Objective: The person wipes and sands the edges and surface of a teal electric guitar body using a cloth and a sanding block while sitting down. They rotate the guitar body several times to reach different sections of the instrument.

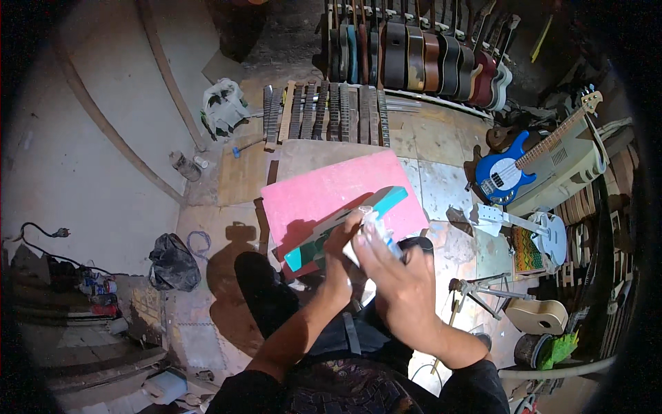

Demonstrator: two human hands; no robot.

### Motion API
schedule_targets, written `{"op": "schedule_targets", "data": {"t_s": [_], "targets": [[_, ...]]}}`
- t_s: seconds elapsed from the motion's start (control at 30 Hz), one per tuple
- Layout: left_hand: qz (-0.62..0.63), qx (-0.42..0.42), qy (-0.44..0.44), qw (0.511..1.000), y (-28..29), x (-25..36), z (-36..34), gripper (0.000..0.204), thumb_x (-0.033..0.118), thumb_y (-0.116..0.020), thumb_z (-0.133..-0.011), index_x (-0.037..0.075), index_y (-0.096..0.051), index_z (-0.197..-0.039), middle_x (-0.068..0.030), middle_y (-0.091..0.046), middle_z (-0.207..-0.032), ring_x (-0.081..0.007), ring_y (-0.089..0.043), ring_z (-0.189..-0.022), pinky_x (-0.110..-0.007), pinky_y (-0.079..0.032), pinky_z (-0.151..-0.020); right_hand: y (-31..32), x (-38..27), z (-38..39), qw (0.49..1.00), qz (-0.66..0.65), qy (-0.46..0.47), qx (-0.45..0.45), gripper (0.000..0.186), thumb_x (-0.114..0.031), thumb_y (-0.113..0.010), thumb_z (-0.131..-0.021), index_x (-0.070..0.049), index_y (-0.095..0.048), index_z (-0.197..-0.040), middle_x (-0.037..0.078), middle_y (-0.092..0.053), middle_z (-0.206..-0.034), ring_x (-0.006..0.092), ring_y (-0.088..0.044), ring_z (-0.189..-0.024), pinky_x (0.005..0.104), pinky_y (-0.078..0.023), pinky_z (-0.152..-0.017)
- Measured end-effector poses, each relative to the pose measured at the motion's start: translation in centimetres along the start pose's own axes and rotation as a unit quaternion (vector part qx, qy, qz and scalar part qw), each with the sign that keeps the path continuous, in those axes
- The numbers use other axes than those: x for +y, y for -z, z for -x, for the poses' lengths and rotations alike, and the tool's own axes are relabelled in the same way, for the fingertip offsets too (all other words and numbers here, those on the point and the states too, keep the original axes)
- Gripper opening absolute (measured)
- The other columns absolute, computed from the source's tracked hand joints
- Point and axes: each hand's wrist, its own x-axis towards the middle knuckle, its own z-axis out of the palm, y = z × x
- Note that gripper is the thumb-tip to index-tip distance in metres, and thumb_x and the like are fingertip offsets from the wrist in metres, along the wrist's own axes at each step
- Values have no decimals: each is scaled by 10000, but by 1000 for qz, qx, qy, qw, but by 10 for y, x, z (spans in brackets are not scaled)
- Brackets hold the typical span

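My right hand [403, 279] is closed around a small white object [376, 224] with a bit of blue on it; its kind is not clear. My left hand [338, 255] is closed too, its fingers pressed against the same white object from the left. Both hands hover close together over the near part of a pink board [331, 181]. A long teal bar [389, 200] lies slantwise across that board, its middle partly hidden behind my hands. The bar's near left end [294, 260] reaches the board's lower left corner.
Several guitar necks [324, 114] lie in a row beyond the board. Guitar bodies [414, 58] hang at the back. To the right are a blue bass guitar [507, 165], a stand [476, 293] and an acoustic body [538, 316]. A black plastic bag [172, 262] sits left.
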Motion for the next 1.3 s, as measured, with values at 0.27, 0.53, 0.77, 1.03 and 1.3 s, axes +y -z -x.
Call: {"op": "schedule_targets", "data": {"t_s": [0.27,0.53,0.77,1.03,1.3], "targets": [[127,-20,142,981,2,10,2,284,174,-759,-908,39,-633,-1124,-155,-705,-995,-356,-713,-910,-431,-565,-788,0,3,-8,999,-42,1,5,713,78,-672,-747,-138,-686,-1427,112,-640,-1504,260,-493,-786,376,-381,-747],[-18,-65,48,997,13,14,-6,439,152,-774,-875,36,-627,-1273,-205,-702,-1088,-413,-716,-983,-460,-569,-805,-10,8,-8,995,-99,-18,10,741,95,-649,-767,-121,-636,-1476,120,-622,-1520,263,-523,-780,373,-402,-756],[-53,-36,11,998,14,-6,4,437,197,-657,-1037,72,-485,-1419,-92,-677,-1009,-185,-700,-985,-374,-562,-874,-17,12,-7,989,-144,-13,25,711,99,-622,-795,-108,-629,-1475,138,-658,-1462,323,-550,-763,416,-433,-753],[-34,-10,27,999,20,-10,14,588,129,-760,-907,20,-518,-1431,-284,-716,-1177,-470,-722,-1052,-501,-574,-898,-19,5,3,987,-158,-20,-4,745,122,-623,-767,-98,-620,-1479,178,-624,-1490,339,-569,-769,416,-472,-780],[-36,-15,35,999,24,-12,15,604,77,-764,-889,13,-510,-1432,-274,-722,-1170,-482,-717,-1042,-504,-573,-900,-26,9,3,982,-189,-19,12,704,134,-603,-795,-72,-629,-1467,186,-631,-1476,318,-528,-732,386,-459,-787]]}}
